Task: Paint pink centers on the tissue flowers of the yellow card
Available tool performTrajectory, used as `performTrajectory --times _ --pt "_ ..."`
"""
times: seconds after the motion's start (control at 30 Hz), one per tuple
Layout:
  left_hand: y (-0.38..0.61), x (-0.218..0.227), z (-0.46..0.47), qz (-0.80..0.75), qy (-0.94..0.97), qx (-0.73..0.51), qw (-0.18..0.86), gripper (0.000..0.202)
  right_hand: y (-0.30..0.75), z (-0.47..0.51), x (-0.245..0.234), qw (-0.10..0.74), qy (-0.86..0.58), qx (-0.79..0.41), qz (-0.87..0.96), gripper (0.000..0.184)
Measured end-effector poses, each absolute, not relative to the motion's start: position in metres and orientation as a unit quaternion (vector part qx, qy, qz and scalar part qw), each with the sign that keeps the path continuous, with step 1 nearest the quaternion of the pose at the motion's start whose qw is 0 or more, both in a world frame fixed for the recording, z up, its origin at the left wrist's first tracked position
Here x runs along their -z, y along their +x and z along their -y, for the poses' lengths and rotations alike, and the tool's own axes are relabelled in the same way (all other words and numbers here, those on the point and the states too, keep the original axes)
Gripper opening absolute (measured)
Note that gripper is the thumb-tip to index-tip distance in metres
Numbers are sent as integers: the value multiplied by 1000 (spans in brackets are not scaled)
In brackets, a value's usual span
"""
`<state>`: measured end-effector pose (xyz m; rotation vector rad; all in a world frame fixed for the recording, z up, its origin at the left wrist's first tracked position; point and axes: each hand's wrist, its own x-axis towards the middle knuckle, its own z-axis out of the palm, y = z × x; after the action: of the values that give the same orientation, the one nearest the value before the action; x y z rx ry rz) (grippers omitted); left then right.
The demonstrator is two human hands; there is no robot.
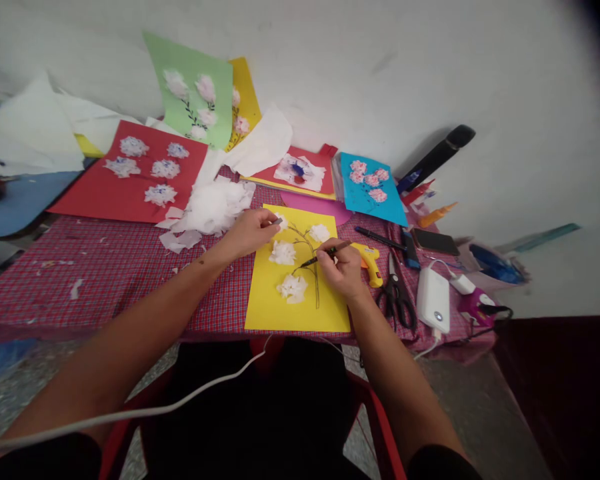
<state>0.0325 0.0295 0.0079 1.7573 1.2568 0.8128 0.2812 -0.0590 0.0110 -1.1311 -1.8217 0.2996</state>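
A sheet of yellow paper (265, 310) lies before me, with a branch drawn on it in dark lines and several white crumpled-paper flowers (293, 288) on it. My right hand (344, 268) grips a black pen (311, 261), its tip touching or just over the drawn branch between the flowers. Pinched in my left hand (253, 233), at the paper's upper left edge, is a small dark piece (277, 221) that looks like a pen cap. That hand partly covers the upper left flower.
White tissue scraps (215, 207) are heaped at left. Behind stand finished-looking flower sheets in red (95, 190), green (155, 60) and blue (353, 200). To the right lie a yellow glue gun (373, 267), black scissors (393, 293), a phone (435, 241) and a white power bank (433, 300).
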Motion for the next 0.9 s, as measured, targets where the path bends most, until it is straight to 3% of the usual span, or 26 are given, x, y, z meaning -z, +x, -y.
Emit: performTrajectory --times 0.23,0.43,0.9 --pt "32 -5 -31 -495 695 -325 408 25 281 59 -9 465 -483 -167 723 22" --pt "33 -5 -31 -490 697 -330 408 23 292 83 -7 489 -507 -220 674 16" --pt "32 -9 -28 -490 715 -323 380 23 286 110 3 469 -494 -186 708 7"
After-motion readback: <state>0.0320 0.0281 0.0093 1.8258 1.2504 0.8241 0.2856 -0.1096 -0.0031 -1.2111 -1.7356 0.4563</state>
